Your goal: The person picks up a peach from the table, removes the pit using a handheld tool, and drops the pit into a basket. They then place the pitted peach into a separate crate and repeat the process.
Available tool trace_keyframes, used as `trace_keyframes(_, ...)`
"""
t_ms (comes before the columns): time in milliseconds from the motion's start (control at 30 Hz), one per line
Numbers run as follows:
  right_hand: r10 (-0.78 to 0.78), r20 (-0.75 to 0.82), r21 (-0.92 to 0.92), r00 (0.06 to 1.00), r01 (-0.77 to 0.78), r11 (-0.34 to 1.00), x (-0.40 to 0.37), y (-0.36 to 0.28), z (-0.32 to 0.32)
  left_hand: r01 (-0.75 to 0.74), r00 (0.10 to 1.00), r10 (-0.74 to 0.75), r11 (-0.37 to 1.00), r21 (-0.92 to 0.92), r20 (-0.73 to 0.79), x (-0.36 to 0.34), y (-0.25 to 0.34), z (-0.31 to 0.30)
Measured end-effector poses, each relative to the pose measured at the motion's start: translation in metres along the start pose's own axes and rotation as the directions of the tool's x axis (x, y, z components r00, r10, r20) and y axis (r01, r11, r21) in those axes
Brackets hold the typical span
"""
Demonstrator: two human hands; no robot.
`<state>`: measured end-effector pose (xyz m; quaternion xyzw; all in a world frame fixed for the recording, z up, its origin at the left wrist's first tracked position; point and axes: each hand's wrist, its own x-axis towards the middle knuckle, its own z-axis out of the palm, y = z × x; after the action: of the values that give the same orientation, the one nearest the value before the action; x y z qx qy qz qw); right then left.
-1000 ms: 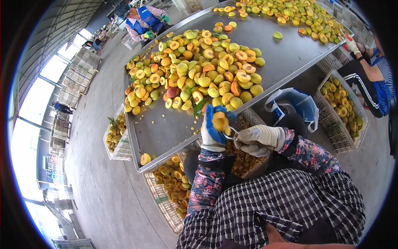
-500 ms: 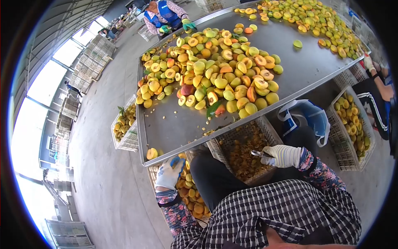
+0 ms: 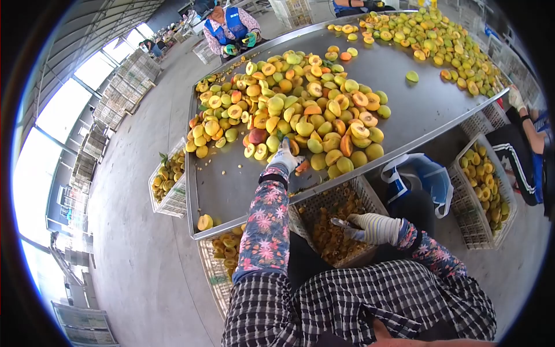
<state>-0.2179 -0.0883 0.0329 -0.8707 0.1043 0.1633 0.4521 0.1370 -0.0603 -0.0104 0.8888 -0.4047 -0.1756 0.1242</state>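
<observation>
My left hand [image 3: 283,157], in a white glove with blue fingertips, reaches to the near edge of a heap of halved and whole peaches [image 3: 312,110] on the metal table [image 3: 217,188]. Its fingers are apart and touch the fruit; no peach shows clearly in its grasp. My right hand [image 3: 376,229], in a striped knit glove, is closed around a small metal hand tool [image 3: 340,222] whose working end is too small to make out. Under that tool stands a crate [image 3: 378,194] of brown peach scraps [image 3: 329,234]. Another crate [image 3: 208,269] of peach halves sits left of my legs.
A raised rim borders the table. Across it stands a person in a blue vest [image 3: 231,26]; another person's arm [image 3: 525,113] is at right. Crates of peaches stand at left [image 3: 173,199] and right [image 3: 465,222]. A blue-and-white bag [image 3: 433,182] hangs by my knee.
My left hand has moved from above the left crate forward to the peach heap. My right hand has shifted slightly left and down, still holding the tool. The view has tilted slightly.
</observation>
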Motion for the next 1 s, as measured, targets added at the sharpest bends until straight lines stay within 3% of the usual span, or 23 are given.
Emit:
trace_keyframes(133, -0.027, -0.042, 0.075, 0.999, 0.030, 0.997, 0.005, 0.012, 0.008, 0.094, 0.989, -0.076, 0.986, -0.138, 0.130, 0.018, -0.010, -0.001)
trace_keyframes(233, -0.056, -0.045, 0.205, 0.997, 0.064, 0.977, 0.009, 0.011, 0.005, 0.194, 0.976, -0.188, 0.980, -0.039, 0.111, 0.009, -0.008, 0.003)
trace_keyframes(267, -0.060, -0.034, 0.263, 0.998, 0.067, 0.963, 0.009, 0.010, 0.005, 0.227, 0.970, -0.214, 0.968, -0.105, 0.118, -0.003, 0.001, -0.002)
trace_keyframes(367, -0.075, -0.031, 0.252, 0.997, 0.081, 0.964, 0.018, 0.021, 0.009, 0.189, 0.950, -0.099, 0.937, -0.293, 0.295, 0.011, -0.037, 0.010)
trace_keyframes(400, -0.076, -0.050, 0.249, 0.996, 0.086, 0.965, 0.020, 0.024, 0.013, 0.196, 0.951, -0.054, 0.865, -0.461, 0.303, 0.007, -0.042, 0.013)
trace_keyframes(500, -0.058, -0.042, 0.222, 0.997, 0.066, 0.973, 0.018, 0.026, 0.014, 0.359, 0.900, -0.157, 0.795, -0.489, 0.406, -0.001, -0.036, -0.002)
trace_keyframes(533, -0.061, -0.056, 0.194, 0.997, 0.071, 0.978, 0.017, 0.026, 0.013, 0.139, 0.952, -0.007, 0.901, -0.412, 0.305, 0.027, -0.074, 0.021)
trace_keyframes(567, -0.065, -0.070, 0.168, 0.995, 0.076, 0.983, 0.015, 0.026, 0.013, -0.276, 0.954, 0.297, 0.919, -0.283, 0.032, 0.026, -0.083, 0.018)
trace_keyframes(600, -0.070, -0.086, 0.142, 0.994, 0.082, 0.986, 0.015, 0.026, 0.013, -0.618, 0.778, 0.603, 0.785, -0.045, -0.176, 0.024, -0.093, 0.017)
trace_keyframes(633, -0.063, -0.080, 0.155, 0.995, 0.075, 0.985, 0.014, 0.025, 0.014, -0.814, 0.463, 0.844, 0.526, 0.247, -0.272, 0.022, -0.101, 0.018)
trace_keyframes(667, -0.055, -0.072, 0.167, 0.996, 0.066, 0.984, 0.013, 0.023, 0.012, -0.519, 0.825, 0.563, 0.724, -0.454, -0.046, 0.014, -0.092, 0.014)
trace_keyframes(700, -0.047, -0.061, 0.173, 0.997, 0.057, 0.983, 0.011, 0.020, 0.010, 0.104, 0.972, 0.135, 0.485, -0.868, 0.192, 0.006, -0.083, 0.009)
trace_keyframes(767, -0.034, -0.071, 0.111, 0.997, 0.042, 0.993, 0.010, 0.017, 0.009, 0.339, 0.938, -0.151, 0.600, -0.725, 0.313, -0.001, -0.061, -0.009)
trace_keyframes(833, -0.016, -0.076, 0.069, 0.997, 0.021, 0.997, 0.009, 0.012, 0.008, 0.122, 0.970, -0.028, 0.916, -0.381, 0.243, 0.000, -0.070, 0.003)
trace_keyframes(867, -0.004, -0.069, 0.058, 0.998, 0.008, 0.998, 0.008, 0.008, 0.006, -0.030, 0.980, 0.053, 0.992, -0.121, 0.191, -0.004, -0.072, 0.010)
trace_keyframes(900, 0.008, -0.061, 0.047, 0.998, -0.005, 0.999, 0.008, 0.007, 0.006, -0.171, 0.975, 0.145, 0.973, 0.155, 0.166, -0.008, -0.071, 0.015)
trace_keyframes(967, -0.027, -0.091, 0.042, 0.996, 0.031, 0.999, 0.011, 0.014, 0.012, -0.148, 0.923, 0.083, 0.978, 0.147, 0.377, -0.003, -0.082, 0.026)
trace_keyframes(1000, -0.044, -0.104, 0.035, 0.994, 0.047, 0.998, 0.012, 0.016, 0.013, -0.305, 0.889, 0.196, 0.928, 0.216, 0.414, -0.011, -0.089, 0.032)
